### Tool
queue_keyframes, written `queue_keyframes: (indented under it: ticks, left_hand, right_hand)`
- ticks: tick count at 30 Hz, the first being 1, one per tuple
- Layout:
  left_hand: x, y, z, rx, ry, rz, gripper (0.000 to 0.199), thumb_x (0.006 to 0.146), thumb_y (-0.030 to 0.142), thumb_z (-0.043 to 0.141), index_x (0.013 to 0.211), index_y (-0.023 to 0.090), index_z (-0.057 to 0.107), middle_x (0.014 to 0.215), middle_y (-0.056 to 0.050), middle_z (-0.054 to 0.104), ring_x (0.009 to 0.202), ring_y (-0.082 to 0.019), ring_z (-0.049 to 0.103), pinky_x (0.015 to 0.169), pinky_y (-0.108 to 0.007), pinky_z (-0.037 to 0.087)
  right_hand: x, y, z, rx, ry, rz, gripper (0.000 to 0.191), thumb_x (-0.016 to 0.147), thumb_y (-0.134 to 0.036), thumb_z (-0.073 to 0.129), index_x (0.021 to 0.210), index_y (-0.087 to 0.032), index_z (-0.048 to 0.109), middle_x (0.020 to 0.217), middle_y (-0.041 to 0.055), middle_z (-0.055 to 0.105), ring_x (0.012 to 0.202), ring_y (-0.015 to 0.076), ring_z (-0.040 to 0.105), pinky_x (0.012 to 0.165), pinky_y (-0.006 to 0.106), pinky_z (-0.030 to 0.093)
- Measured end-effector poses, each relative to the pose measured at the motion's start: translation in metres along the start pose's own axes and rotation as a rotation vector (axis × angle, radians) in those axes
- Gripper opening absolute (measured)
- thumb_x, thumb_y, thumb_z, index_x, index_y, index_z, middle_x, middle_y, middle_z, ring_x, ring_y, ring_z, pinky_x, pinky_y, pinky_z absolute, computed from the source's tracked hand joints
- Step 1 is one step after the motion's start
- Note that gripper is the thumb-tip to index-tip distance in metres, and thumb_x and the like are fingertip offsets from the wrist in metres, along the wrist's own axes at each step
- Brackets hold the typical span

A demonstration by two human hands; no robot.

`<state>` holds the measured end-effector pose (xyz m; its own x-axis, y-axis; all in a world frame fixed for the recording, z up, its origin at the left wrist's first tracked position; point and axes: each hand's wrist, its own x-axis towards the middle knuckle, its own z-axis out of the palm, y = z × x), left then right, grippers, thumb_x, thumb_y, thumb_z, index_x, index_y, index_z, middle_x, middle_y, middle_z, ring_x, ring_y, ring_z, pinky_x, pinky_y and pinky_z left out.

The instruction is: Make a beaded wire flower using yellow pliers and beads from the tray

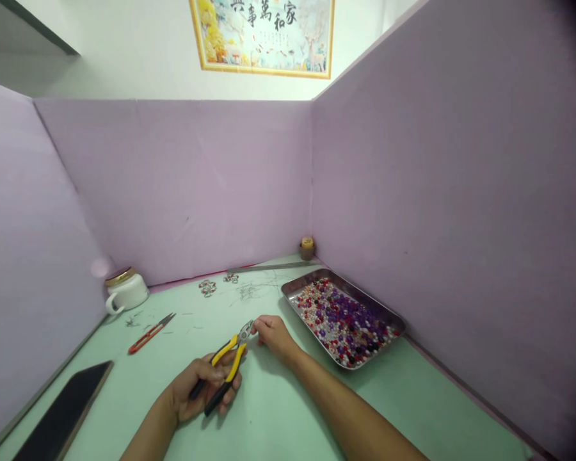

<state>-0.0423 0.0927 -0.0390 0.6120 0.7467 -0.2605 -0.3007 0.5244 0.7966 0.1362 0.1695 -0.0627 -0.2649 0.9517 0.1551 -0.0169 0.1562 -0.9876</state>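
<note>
My left hand (206, 387) is wrapped round the yellow and black handles of a pair of pliers (229, 360). The jaws point up and to the right, toward my other hand. My right hand (272, 334) is closed in a pinch right at the tip of the jaws. Whatever sits between those fingers is too small to make out. Just right of my right hand lies a metal tray (312, 330) holding many red, purple, clear, black and gold beads (345, 317).
Orange-handled thread snips (151, 334) lie at left, near a white mug (130, 291) with a gold lid. A dark flat slab (67, 410) is at front left. Beaded rings (207, 288), loose wire pieces (247, 292) and a small pot (306, 248) sit farther back. Lilac partitions (196, 186) surround the table.
</note>
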Motion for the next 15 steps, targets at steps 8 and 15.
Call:
queue_keyframes:
  ticks: [8, 15]
  left_hand:
    - [-0.002, 0.001, 0.007, 0.048, 0.053, -0.002, 0.051, 0.063, 0.009, 0.047, 0.113, 0.013, 0.042, 0.071, -0.007, 0.058, 0.050, -0.016, 0.056, 0.042, -0.027, 0.046]
    - [-0.007, -0.007, 0.028, 0.145, 0.239, 0.061, 0.023, 0.062, 0.008, 0.046, 0.083, 0.017, 0.046, 0.070, -0.005, 0.060, 0.047, -0.013, 0.053, 0.032, -0.019, 0.038]
  right_hand:
    - [-0.003, -0.004, 0.001, -0.028, 0.005, -0.015, 0.020, 0.071, -0.020, 0.042, 0.059, -0.014, 0.057, 0.041, -0.0053, 0.039, 0.042, 0.0083, 0.040, 0.044, 0.018, 0.031]
    - [-0.006, -0.004, -0.001, -0.060, -0.016, -0.052, 0.021, 0.072, -0.022, 0.042, 0.058, -0.014, 0.057, 0.045, -0.0046, 0.043, 0.044, 0.0087, 0.042, 0.047, 0.019, 0.032]
